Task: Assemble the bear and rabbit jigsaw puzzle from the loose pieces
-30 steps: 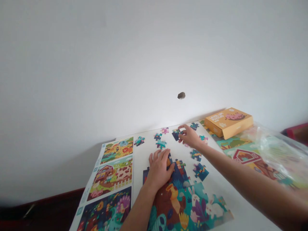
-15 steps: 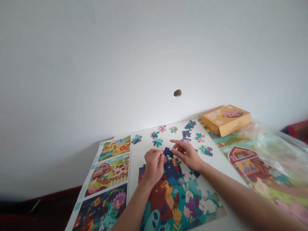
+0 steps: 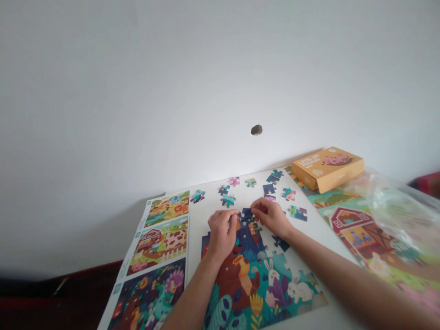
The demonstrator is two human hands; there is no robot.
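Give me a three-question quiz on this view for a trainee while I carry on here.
1. How many printed pictures show on the sheet at the left?
2. True or false: the right hand touches a dark blue puzzle piece.
3. The orange box lies: a) left of the sheet; b) farther back than the right hand, and to its right; c) under the right hand.

Key: 1. Three; 2. True; 3. b.
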